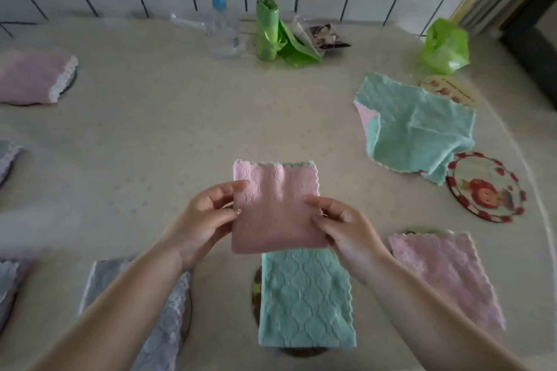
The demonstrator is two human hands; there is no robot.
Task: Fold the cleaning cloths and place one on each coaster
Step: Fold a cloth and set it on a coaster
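Observation:
A folded pink cloth (275, 208) with a green underside is held above the table's middle. My left hand (208, 217) pinches its left edge and my right hand (340, 226) pinches its right edge. Below it a folded green cloth (304, 298) lies on a coaster (256, 289). A folded pink cloth (446, 277) lies at the right and a folded grey cloth (135, 310) at the lower left. An unfolded green cloth (413, 126) lies at the right, partly over a pale coaster (449, 90). A bare red-flowered coaster (485, 187) sits beside it.
A folded pink cloth (33, 77) rests on a coaster at the far left, with more folded grey cloths (7, 156) at the left edge. Along the tiled wall stand a pump bottle (221, 27), a green bag roll (268, 30) and a green plastic bag (446, 47).

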